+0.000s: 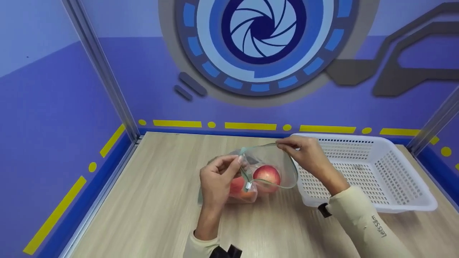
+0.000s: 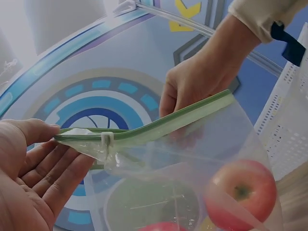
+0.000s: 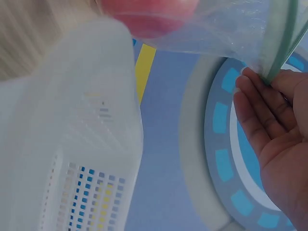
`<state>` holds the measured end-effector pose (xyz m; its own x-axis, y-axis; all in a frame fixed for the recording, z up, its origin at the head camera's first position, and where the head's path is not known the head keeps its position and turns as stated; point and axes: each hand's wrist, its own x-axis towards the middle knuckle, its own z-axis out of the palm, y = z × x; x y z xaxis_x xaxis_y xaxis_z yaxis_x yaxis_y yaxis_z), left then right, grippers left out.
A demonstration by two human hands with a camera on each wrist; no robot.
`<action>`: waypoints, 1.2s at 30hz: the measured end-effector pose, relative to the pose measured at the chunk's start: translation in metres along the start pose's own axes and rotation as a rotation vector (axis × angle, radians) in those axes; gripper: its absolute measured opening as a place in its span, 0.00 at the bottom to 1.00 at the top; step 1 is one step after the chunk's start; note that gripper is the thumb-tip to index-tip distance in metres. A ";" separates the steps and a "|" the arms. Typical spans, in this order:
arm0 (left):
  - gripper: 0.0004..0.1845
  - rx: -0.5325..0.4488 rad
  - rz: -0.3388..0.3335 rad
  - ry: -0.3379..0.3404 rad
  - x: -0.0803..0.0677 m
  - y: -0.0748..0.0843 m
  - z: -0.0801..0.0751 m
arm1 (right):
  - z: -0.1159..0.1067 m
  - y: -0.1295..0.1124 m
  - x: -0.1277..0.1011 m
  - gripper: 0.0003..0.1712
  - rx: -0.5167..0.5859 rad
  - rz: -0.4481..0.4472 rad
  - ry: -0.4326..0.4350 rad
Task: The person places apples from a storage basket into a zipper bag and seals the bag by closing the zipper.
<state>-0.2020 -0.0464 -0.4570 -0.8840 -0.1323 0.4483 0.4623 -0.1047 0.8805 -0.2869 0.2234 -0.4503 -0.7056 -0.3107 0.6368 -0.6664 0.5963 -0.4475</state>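
A clear zip bag [image 1: 267,168] with a green seal strip along its mouth sits over the middle of the wooden table [image 1: 150,200], held up between both hands just to the left of a white plastic basket [image 1: 394,179]. Inside it a red apple [image 1: 266,176] shows plainly through the film, and a second reddish fruit [image 1: 238,189] lies lower and to the left of it, partly hidden behind the left hand. In the left wrist view the seal strip [image 2: 159,127] runs as a green band from one hand to the other, with a small white slider tab [image 2: 107,140] on it near the left hand.

The left hand [image 1: 217,181] pinches the near end of the strip, thumb and fingertips pressed together on it; its other fingers [image 2: 53,178] lie long and loosely together below the strip. The right hand [image 1: 304,154] pinches the far end of the strip between thumb and fingertips, its fingers bunched together over the bag's upper rim, above the basket's near left corner. In the right wrist view the palm shows with fingers [image 3: 264,106] lying side by side against the green edge.

The basket stands on the right part of the table, its perforated walls touching the blue back wall [image 1: 143,79], which bears a round blue and white emblem [image 1: 263,39] and a row of yellow marks [image 1: 251,126]. Both forearms wear pale sleeves [image 1: 362,218]
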 end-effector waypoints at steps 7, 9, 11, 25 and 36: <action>0.15 0.243 0.175 -0.078 -0.017 0.001 0.002 | -0.012 0.002 0.002 0.07 -0.042 0.094 -0.018; 0.18 0.330 0.257 -0.106 -0.022 0.000 -0.001 | -0.012 0.005 0.002 0.07 -0.031 0.100 -0.011; 0.20 0.443 0.294 -0.141 -0.027 -0.001 -0.003 | -0.013 0.007 0.003 0.07 -0.021 0.113 -0.005; 0.03 0.825 0.380 -0.117 -0.006 -0.036 0.006 | -0.022 0.027 0.000 0.05 -0.105 0.150 0.049; 0.03 0.766 0.335 -0.140 0.046 -0.072 -0.007 | -0.035 0.027 -0.012 0.04 -0.196 0.134 0.088</action>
<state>-0.2752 -0.0520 -0.5011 -0.7323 0.0911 0.6748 0.5714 0.6213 0.5362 -0.2878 0.2690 -0.4480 -0.7555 -0.1586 0.6357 -0.5028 0.7625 -0.4072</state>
